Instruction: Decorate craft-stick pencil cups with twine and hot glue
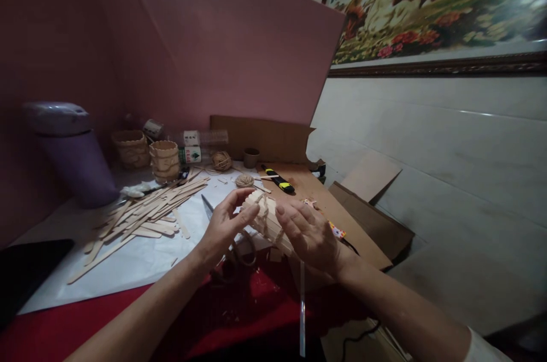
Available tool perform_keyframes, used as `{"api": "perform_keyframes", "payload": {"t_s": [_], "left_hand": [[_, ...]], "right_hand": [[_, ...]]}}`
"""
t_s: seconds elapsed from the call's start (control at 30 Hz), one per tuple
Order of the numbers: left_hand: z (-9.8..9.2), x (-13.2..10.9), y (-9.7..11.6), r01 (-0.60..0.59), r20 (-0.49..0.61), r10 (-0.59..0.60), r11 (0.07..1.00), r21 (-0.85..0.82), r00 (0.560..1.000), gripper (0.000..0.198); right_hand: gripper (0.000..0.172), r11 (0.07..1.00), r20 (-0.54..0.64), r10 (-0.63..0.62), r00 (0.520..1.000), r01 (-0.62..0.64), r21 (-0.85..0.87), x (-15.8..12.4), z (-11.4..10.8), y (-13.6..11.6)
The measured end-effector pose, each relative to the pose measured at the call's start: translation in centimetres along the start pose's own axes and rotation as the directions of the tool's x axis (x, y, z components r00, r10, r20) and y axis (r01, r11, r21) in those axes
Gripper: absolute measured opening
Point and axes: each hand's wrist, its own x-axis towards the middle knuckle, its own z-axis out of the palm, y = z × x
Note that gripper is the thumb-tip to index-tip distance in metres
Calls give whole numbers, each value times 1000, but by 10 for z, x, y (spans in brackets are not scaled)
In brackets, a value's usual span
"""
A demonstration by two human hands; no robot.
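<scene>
Between my hands lies a pale craft-stick cup (270,219), tilted on its side, with braided twine across its sticks. My left hand (228,219) grips its left end, thumb on top and fingers behind. My right hand (307,234) is wrapped over its right end, hiding part of it. Below my right hand hangs a thin, clear stick (302,310); its upper end is hidden. Scissors (245,251) lie under and beside my left hand, their blade pointing away. A small ball of twine (245,181) sits just beyond the cup.
Loose craft sticks (145,219) are heaped on white paper at left. Behind them stand two finished stick cups (164,161) (130,148), a purple bottle (79,162) and plastic bottles (205,138). A yellow-black utility knife (277,178) rests on cardboard (363,231). A black flat object (34,271) lies near left.
</scene>
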Motion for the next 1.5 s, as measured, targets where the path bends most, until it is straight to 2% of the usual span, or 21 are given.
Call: {"api": "perform_keyframes", "payload": {"t_s": [0.1,0.27,0.43,0.67,0.87,1.03,1.2,1.37,1.5], "left_hand": [[1,1,0,-3,-15,3,1000,-2,1000,47],[7,-3,6,13,-10,-13,1000,25,1000,60],[9,-6,11,-19,-42,20,999,31,999,62],[10,-7,15,-8,-44,9,999,37,999,47],[12,-9,16,-22,-90,32,993,115,995,45],[10,-9,15,9,-75,-2,996,84,997,46],[9,-8,12,-17,-66,21,999,49,998,41],[11,-8,13,-9,-108,22,992,126,994,43],[12,-9,17,8,-96,5,992,129,995,39]], "right_hand": [[42,999,-28,-41,999,41,3,1,-1,2],[37,996,-26,-89,996,89,-10,1,-2,2],[31,994,-28,-98,995,96,-46,2,-1,0],[31,994,-31,-113,993,113,6,-1,-3,4],[36,991,-8,-135,991,135,15,0,-3,4],[44,994,-8,-107,994,107,36,-2,0,2],[36,992,-2,-129,992,129,10,-2,-1,4],[32,992,5,-124,992,124,3,-3,-1,3],[32,991,16,-129,992,129,26,-4,-1,2]]}}
